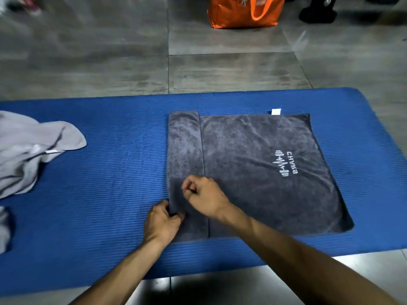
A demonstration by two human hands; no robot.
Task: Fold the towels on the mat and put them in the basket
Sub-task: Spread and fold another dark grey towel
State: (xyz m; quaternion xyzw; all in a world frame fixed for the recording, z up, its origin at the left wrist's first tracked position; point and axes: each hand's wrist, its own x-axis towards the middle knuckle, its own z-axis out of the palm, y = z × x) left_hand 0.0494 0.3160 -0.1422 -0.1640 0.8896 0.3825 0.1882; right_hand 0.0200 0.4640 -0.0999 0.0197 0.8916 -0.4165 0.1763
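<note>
A dark grey towel [259, 170] with a white logo lies flat on the blue mat [110, 172]. Its left edge is turned over into a narrow rolled strip [185, 146]. My left hand [160, 221] pinches the near end of that strip at its outer edge. Just beyond it, my right hand [202, 194] rests on the strip with fingers curled; whether they pinch cloth is unclear. A crumpled light grey towel [28, 150] lies at the left end of the mat. No basket is in view.
The mat lies on a grey tiled floor [220, 69]. An orange bag [244, 12] stands on the floor beyond the mat, with a dark object [317, 14] to its right. A white label [276, 111] sticks out at the dark towel's far edge.
</note>
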